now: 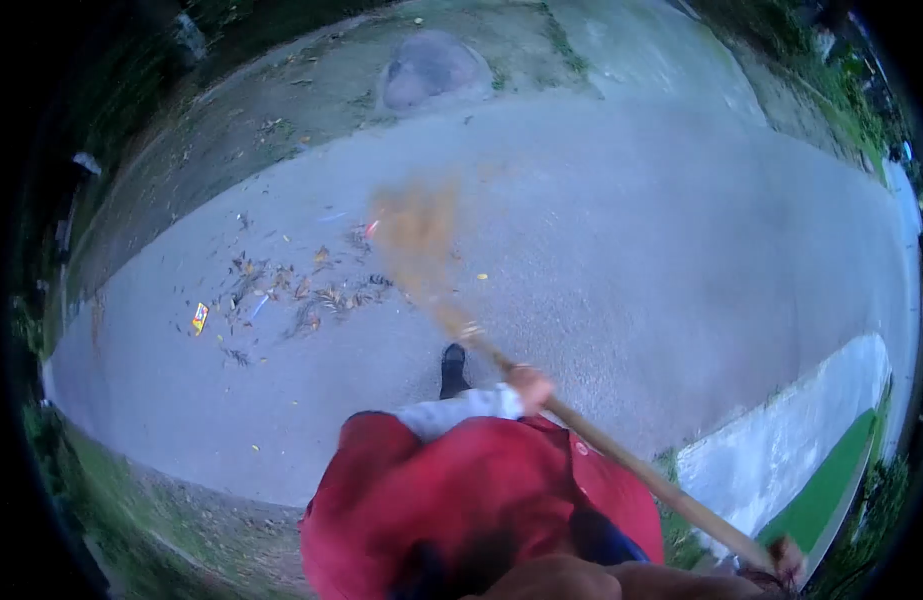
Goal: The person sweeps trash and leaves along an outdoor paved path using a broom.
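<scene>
A long-handled broom (651,477) runs diagonally across the view, its pale wooden handle passing in front of my red top. My left hand (528,388), below a light grey sleeve, is wrapped round the lower handle. Near the handle's upper end, at the bottom right, my right hand (784,563) grips it, partly dark and indistinct. The yellow-brown bristles (418,225) are smeared by motion over the pavement. Beside them, a small red and white scrap (371,229) lies on the ground. Left of the bristles are scattered dry leaves (333,298).
A yellow and red wrapper (200,318) and a thin bluish strip (260,306) lie among the leaves. A round grey slab (433,70) sits in the dirt verge ahead. One dark shoe (453,370) shows beneath me. Pale concrete and a green strip (823,490) border the right side.
</scene>
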